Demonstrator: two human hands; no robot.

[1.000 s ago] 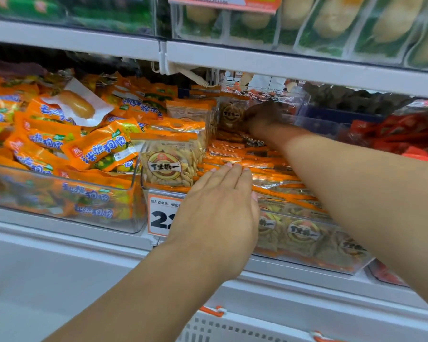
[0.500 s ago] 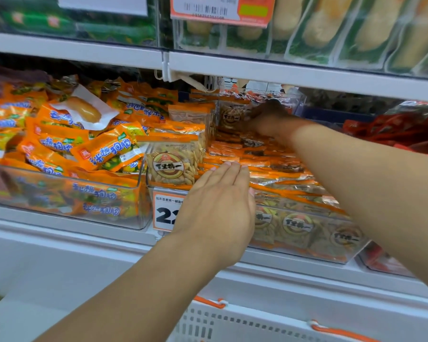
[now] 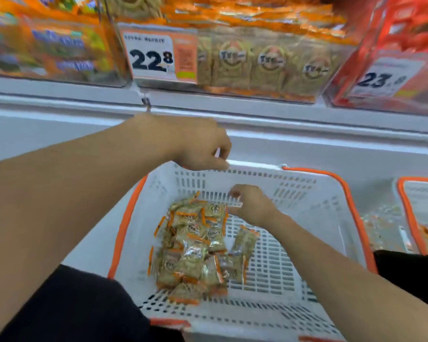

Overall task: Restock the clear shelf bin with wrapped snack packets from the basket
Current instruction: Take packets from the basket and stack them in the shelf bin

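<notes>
snack packets point(image 3: 193, 253): both hands are coming back down from the shelf bin to the basket.
packets are lying heaped at centre frame in the white basket point(image 3: 307, 243); right hand point(image 3: 251, 206), fingers curled, is reaching them, grasp unclear; left hand point(image 3: 198, 146) is curling over the far rim; clear shelf bin point(image 3: 257, 67) is sitting at upper centre, already well filled; price tag point(image 3: 158, 58) is hanging on its front.

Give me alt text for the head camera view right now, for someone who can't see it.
A person's right hand reaches into a white basket toward a pile of wrapped snack packets, while the left hand grips the basket's far rim. Above, a clear shelf bin holds the same packets behind a price tag reading 22.8.
</notes>
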